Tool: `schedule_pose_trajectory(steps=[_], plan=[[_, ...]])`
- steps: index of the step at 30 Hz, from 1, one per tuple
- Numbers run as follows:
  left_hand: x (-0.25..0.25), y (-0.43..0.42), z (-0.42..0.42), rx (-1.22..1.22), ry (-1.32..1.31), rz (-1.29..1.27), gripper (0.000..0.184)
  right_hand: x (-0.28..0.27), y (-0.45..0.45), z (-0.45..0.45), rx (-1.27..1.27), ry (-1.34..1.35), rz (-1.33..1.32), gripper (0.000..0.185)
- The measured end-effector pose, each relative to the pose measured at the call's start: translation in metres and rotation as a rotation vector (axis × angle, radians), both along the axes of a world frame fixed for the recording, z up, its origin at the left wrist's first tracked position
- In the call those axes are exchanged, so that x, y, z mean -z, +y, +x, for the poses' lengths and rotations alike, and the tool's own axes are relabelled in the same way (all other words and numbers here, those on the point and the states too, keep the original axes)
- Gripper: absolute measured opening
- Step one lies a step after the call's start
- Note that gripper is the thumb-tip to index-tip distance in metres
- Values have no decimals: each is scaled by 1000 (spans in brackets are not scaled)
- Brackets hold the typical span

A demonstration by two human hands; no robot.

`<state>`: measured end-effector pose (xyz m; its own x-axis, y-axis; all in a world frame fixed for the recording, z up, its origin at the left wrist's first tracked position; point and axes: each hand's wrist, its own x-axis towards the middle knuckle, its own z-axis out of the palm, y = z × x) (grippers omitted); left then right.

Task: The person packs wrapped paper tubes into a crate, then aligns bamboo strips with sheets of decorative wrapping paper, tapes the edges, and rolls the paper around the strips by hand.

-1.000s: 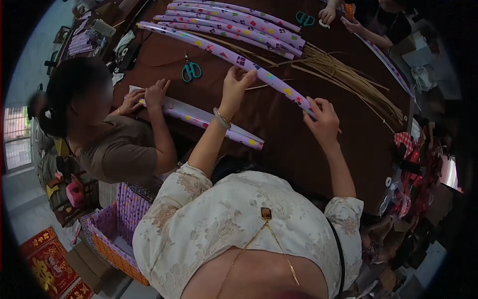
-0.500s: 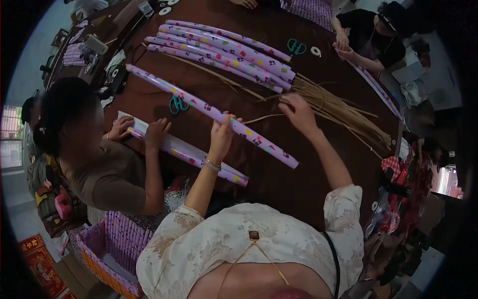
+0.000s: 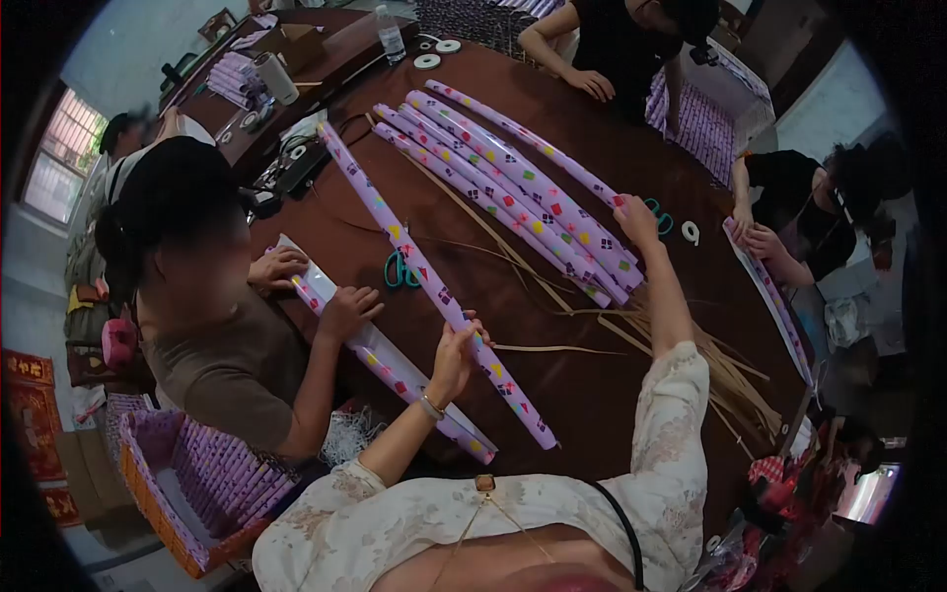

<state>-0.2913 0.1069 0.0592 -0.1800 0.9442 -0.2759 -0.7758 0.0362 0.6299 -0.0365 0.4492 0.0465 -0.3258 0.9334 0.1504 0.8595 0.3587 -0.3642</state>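
Observation:
My left hand (image 3: 456, 357) is closed around a long, thin roll of purple patterned wrapping paper (image 3: 421, 268), slanting across the brown table. A flat tan strip (image 3: 557, 348) sticks out to the right from that same hand. Farther away, my right hand (image 3: 637, 219) is on the near end of another patterned roll (image 3: 528, 141), its fingers closed there. Several more rolls (image 3: 493, 178) lie side by side just left of it. Beneath their near ends is a bundle of tan strips (image 3: 725, 385).
To the left, a co-worker's hands (image 3: 350, 311) press on a partly rolled sheet (image 3: 395, 370). Teal scissors (image 3: 398, 268) lie by my roll, another teal pair (image 3: 658, 212) beyond my right hand. A basket of rolls (image 3: 187, 493) stands lower left. Other people work across the table.
My right hand has moved from above the tan strips to the end of a roll at the far side. My left hand keeps its roll, now angled more steeply. The view has shifted.

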Motion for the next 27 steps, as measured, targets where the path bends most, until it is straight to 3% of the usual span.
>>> schedule_pose_trajectory(steps=[5, 10, 19, 27], plan=[[-24, -5, 15, -122, 185, -90, 24, -78, -100, 32, 106, 56, -42, 34], [-53, -17, 51, -59, 156, 73, 23, -115, -272, 76, 149, 230, 92, 32], [-93, -45, 132, 82, -55, 367, 43, -97, -489, 83, 392, 415, 227, 32], [-110, -110, 163, -102, 209, 292, 33, -82, -550, 95, 271, 566, 246, 33]])
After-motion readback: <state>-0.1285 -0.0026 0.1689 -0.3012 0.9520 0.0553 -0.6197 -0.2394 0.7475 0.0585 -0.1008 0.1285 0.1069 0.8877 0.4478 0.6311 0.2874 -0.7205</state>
